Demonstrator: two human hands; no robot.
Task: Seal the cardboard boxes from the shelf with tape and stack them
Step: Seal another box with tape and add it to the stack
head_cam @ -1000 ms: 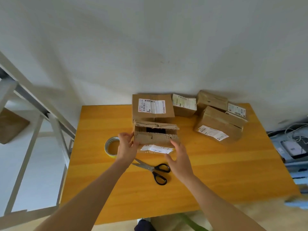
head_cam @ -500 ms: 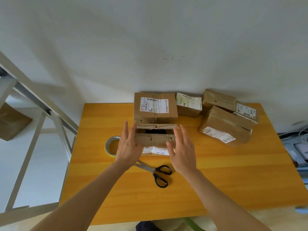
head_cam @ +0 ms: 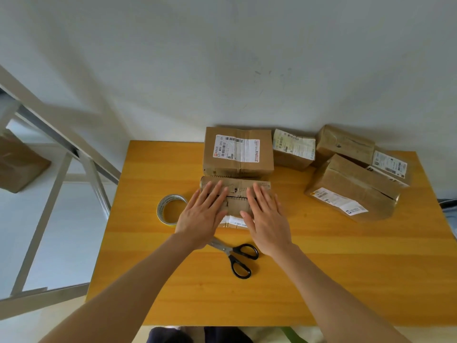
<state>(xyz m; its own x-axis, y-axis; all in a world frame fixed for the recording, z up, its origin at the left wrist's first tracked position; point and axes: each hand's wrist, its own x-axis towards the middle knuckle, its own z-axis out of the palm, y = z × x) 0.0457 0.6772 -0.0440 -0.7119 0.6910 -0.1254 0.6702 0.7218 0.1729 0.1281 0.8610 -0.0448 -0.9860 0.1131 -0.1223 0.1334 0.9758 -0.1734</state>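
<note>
Flaps now down: both hands have dropped from beside the small cardboard box (head_cam: 236, 205) onto its top. Left hand (head_cam: 201, 216) and right hand (head_cam: 268, 219) lie flat, fingers straight, gripping nothing. Box sits on the worktop (head_cam: 321, 268). Tape roll (head_cam: 161, 209) just left of it; scissors (head_cam: 237, 256) near its front; larger labelled box (head_cam: 238, 152) touching behind.

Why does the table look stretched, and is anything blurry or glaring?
Head view: the wide-angle lens stretches the table and forearms toward the edges; light is soft, with faint shadows beside the scissors and no harsh glare; the large box label is sharp, its fine print unreadable.
</note>
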